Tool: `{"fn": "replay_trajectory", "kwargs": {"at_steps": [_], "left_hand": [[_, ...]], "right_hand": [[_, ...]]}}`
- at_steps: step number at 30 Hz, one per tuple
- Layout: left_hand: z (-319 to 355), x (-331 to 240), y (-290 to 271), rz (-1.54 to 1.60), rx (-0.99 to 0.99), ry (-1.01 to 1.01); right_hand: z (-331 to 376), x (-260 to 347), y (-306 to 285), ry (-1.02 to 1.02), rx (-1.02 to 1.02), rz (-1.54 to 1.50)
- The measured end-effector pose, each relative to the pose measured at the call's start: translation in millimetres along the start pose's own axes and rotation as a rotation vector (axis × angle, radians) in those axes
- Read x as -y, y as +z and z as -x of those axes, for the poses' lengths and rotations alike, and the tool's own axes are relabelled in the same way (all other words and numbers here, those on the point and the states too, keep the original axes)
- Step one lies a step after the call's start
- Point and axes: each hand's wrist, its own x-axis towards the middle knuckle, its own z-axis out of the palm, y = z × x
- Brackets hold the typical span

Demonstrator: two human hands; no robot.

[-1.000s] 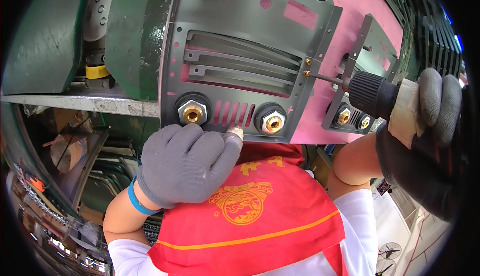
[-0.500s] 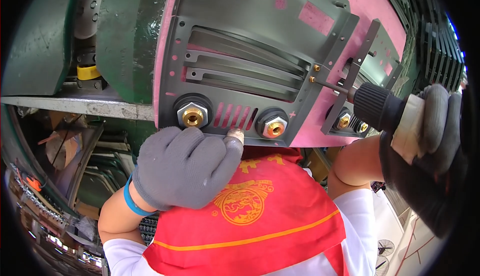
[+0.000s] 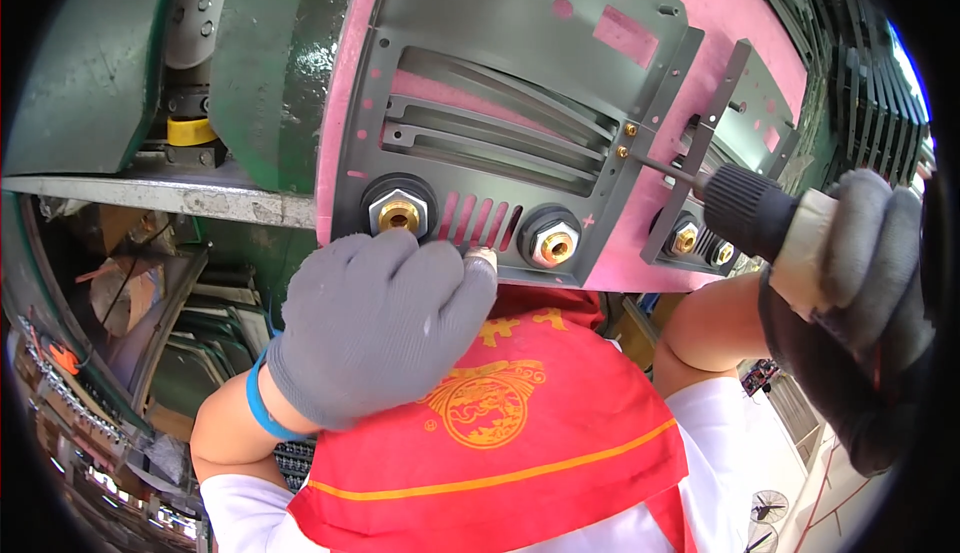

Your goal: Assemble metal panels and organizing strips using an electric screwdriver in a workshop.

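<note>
R hand (image 3: 868, 283) grips driver (image 3: 745, 208), bit pointing up-left onto brass screw (image 3: 622, 152) at panel's (image 3: 520, 73) R edge. L hand (image 3: 385, 328), closed loosely, presses panel's bottom edge btwn the two brass sockets (image 3: 400, 215). R hand nearer the screw.

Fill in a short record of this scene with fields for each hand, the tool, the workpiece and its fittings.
Left hand: grey-gloved left hand pressed on the lower edge of the grey slotted metal panel
Right hand: grey-gloved right hand gripping the black ribbed powered screwdriver
Tool tip: at a small brass screw on the panel's right edge
Fittings: two brass hexagonal sockets
Backing: pink sheet
</note>
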Motion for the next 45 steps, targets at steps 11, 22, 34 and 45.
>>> {"fn": "replay_trajectory", "kwargs": {"at_steps": [11,22,34,45], "left_hand": [[-66.8,-17.0,-5.2,1.699,-0.021,-0.798],[-70.0,-10.3,9.6,1.771,-0.089,-0.757],[-58.1,-3.7,17.9,2.033,0.053,-0.708],[-51.8,-23.1,-14.2,1.577,0.004,-0.827]], "right_hand": [[-13.2,12.3,47.0,-0.247,-0.112,-0.196],[-16.7,3.8,52.9,-0.449,-0.218,-0.437],[-15.0,3.2,55.2,-0.522,-0.247,-0.439],[5.9,10.6,36.9,-0.438,-0.229,-0.326]]}}
